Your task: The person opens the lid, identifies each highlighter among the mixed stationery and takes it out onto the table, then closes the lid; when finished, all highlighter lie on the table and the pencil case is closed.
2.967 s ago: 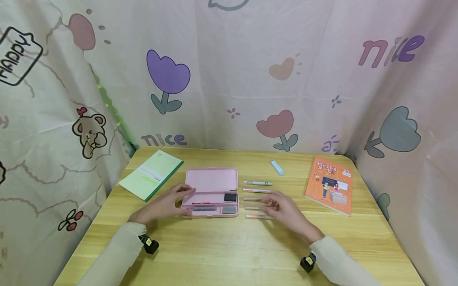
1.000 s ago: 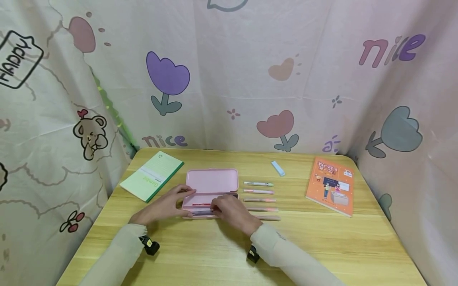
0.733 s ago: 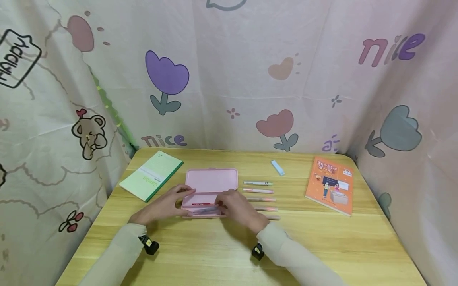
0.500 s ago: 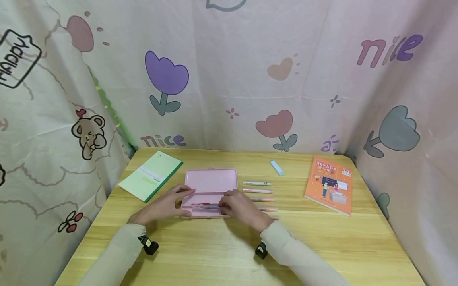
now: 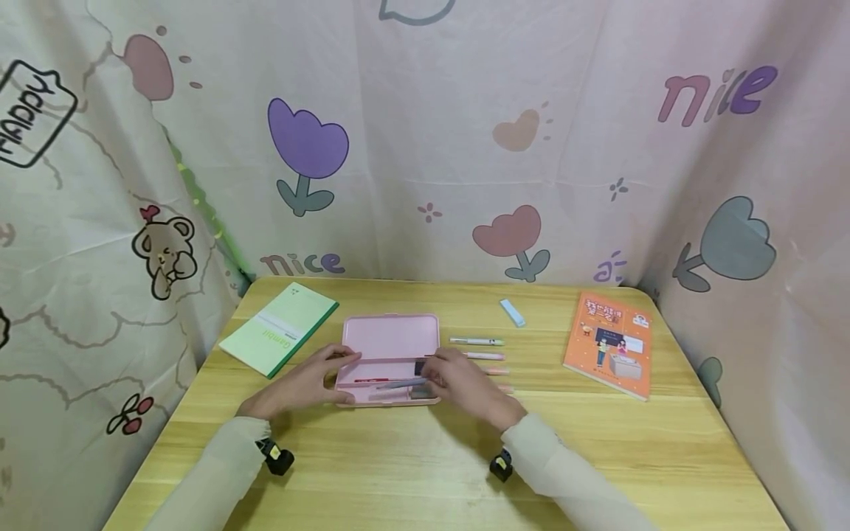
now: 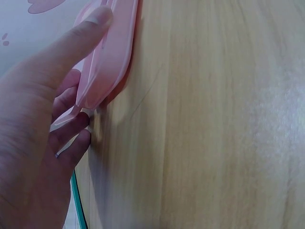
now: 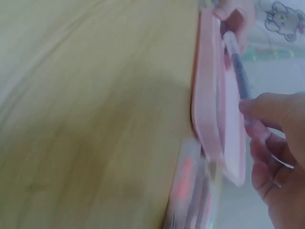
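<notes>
A pink pencil case (image 5: pixel 392 335) lies on the table with its lid tipped back. My left hand (image 5: pixel 302 382) grips its left end; in the left wrist view the thumb (image 6: pixel 78 40) presses on the near side. My right hand (image 5: pixel 470 385) pinches a slim grey-blue pen (image 5: pixel 401 383) at one end, tilted above the case. The right wrist view shows this pen (image 7: pixel 239 71) between thumb and fingertips, its clear end toward my left hand. Inside the case are a red stick-like item (image 5: pixel 370 380), a partly covered black block and a grey block (image 5: pixel 421 392).
Several pens, such as a green-tipped one (image 5: pixel 477 341), lie in a row right of the case, some partly behind my right hand. A light-blue bar (image 5: pixel 512 313) lies behind them. A green notebook (image 5: pixel 280 328) is at left, an orange book (image 5: pixel 607 345) at right.
From the row of pens my right hand moved left into the case, then drew back right and lifted out the grey-blue pen. The left hand kept its hold on the case.
</notes>
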`<state>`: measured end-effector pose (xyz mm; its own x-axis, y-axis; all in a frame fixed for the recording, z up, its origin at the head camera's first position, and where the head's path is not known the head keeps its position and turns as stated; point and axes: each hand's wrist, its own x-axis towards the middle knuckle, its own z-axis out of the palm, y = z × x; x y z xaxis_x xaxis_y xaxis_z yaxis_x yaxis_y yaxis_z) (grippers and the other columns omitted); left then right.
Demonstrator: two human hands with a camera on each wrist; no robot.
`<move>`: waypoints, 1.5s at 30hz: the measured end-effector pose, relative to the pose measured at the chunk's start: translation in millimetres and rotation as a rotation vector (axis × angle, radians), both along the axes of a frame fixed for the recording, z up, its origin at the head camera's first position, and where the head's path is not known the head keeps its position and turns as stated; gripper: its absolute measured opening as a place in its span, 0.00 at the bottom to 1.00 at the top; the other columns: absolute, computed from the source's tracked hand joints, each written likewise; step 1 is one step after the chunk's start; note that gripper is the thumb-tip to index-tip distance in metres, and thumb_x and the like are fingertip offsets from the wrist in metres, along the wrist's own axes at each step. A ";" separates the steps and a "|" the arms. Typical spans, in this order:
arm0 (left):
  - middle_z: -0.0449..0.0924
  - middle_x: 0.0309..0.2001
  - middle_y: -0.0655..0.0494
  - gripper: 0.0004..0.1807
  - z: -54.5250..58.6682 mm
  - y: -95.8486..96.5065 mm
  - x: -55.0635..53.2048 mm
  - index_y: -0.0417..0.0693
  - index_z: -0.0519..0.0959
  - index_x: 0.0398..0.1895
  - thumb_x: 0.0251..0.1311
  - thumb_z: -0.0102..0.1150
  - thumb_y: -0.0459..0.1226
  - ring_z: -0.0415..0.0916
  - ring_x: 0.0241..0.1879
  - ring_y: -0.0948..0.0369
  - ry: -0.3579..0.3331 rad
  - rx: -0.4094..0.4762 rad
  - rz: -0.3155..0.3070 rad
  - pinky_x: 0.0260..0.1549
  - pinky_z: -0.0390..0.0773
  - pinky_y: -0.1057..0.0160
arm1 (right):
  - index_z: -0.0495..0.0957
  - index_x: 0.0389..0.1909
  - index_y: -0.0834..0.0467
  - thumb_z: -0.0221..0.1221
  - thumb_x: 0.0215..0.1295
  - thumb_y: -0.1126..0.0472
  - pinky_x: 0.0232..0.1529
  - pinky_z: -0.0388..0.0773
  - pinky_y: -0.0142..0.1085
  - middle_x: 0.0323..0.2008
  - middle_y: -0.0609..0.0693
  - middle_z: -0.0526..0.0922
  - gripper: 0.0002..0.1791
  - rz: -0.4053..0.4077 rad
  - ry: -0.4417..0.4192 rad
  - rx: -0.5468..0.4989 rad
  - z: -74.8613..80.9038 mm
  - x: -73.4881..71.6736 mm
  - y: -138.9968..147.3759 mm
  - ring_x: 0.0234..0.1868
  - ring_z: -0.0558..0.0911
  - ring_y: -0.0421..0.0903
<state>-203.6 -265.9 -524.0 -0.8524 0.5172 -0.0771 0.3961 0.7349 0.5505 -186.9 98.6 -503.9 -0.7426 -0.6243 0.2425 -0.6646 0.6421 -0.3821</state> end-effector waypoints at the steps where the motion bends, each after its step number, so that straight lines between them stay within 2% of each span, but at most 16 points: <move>1: 0.65 0.80 0.47 0.51 -0.3 0.1 -0.1 0.53 0.69 0.84 0.62 0.75 0.64 0.63 0.79 0.41 0.002 -0.001 -0.001 0.74 0.69 0.32 | 0.88 0.47 0.55 0.71 0.73 0.61 0.49 0.86 0.38 0.43 0.47 0.85 0.06 -0.004 0.000 -0.019 0.8 1.1 6.7 0.47 0.83 0.44; 4: 0.65 0.80 0.47 0.51 -0.6 0.0 -0.3 0.53 0.69 0.84 0.62 0.75 0.63 0.63 0.79 0.41 0.000 -0.001 -0.001 0.75 0.69 0.33 | 0.88 0.47 0.56 0.71 0.71 0.64 0.53 0.87 0.41 0.45 0.47 0.86 0.07 -0.029 -0.015 -0.085 2.7 5.9 29.3 0.49 0.84 0.45; 7: 0.65 0.80 0.47 0.51 -0.7 -0.2 -0.1 0.52 0.69 0.84 0.63 0.74 0.63 0.63 0.79 0.41 0.003 0.000 -0.006 0.75 0.69 0.33 | 0.87 0.47 0.55 0.71 0.70 0.65 0.53 0.87 0.41 0.46 0.46 0.86 0.08 -0.069 -0.040 -0.136 2.1 12.6 54.1 0.49 0.85 0.45; 13: 0.65 0.80 0.46 0.51 0.8 -0.1 1.1 0.52 0.68 0.84 0.63 0.75 0.61 0.63 0.79 0.41 -0.003 0.006 -0.002 0.74 0.69 0.32 | 0.87 0.47 0.51 0.71 0.71 0.63 0.54 0.88 0.44 0.47 0.44 0.86 0.08 -0.137 -0.095 -0.157 -3.5 34.6 97.4 0.51 0.85 0.47; 16: 0.64 0.81 0.47 0.51 1.2 -0.4 1.3 0.52 0.68 0.84 0.62 0.76 0.61 0.62 0.80 0.41 -0.012 0.006 0.005 0.75 0.69 0.32 | 0.87 0.46 0.50 0.72 0.70 0.65 0.51 0.87 0.38 0.45 0.41 0.86 0.09 -0.138 -0.111 -0.154 -9.7 46.5 112.5 0.48 0.85 0.42; 18: 0.64 0.81 0.48 0.51 1.0 -0.5 0.9 0.53 0.68 0.84 0.62 0.76 0.62 0.62 0.80 0.42 -0.021 0.004 0.011 0.75 0.68 0.33 | 0.87 0.45 0.50 0.73 0.69 0.66 0.46 0.86 0.33 0.42 0.39 0.84 0.10 -0.132 -0.123 -0.156 -14.2 53.5 120.3 0.43 0.82 0.36; 23: 0.64 0.81 0.47 0.52 1.4 0.0 0.4 0.53 0.68 0.84 0.62 0.76 0.63 0.61 0.81 0.42 -0.017 0.001 0.011 0.76 0.68 0.33 | 0.87 0.44 0.50 0.73 0.69 0.65 0.43 0.84 0.31 0.40 0.36 0.81 0.08 -0.140 -0.178 -0.151 -22.4 66.5 133.6 0.41 0.79 0.33; 29: 0.64 0.81 0.47 0.52 1.8 0.2 -0.1 0.52 0.69 0.84 0.61 0.76 0.62 0.62 0.80 0.42 -0.014 0.007 0.009 0.75 0.68 0.34 | 0.87 0.43 0.46 0.72 0.72 0.62 0.41 0.82 0.30 0.39 0.35 0.80 0.06 -0.148 -0.258 -0.148 -28.4 71.9 140.9 0.40 0.78 0.33; 45: 0.65 0.80 0.46 0.51 1.9 0.2 1.2 0.51 0.69 0.84 0.63 0.75 0.62 0.63 0.79 0.41 -0.017 0.015 0.005 0.75 0.69 0.32 | 0.88 0.46 0.45 0.71 0.73 0.60 0.41 0.81 0.31 0.41 0.36 0.81 0.06 -0.151 -0.251 -0.134 -34.2 70.1 144.2 0.41 0.79 0.33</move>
<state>-202.4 -265.7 -522.1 -0.8538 0.5138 -0.0837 0.3827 0.7285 0.5682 -116.7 242.8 -538.1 -0.8716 -0.4772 0.1127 -0.4397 0.6591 -0.6102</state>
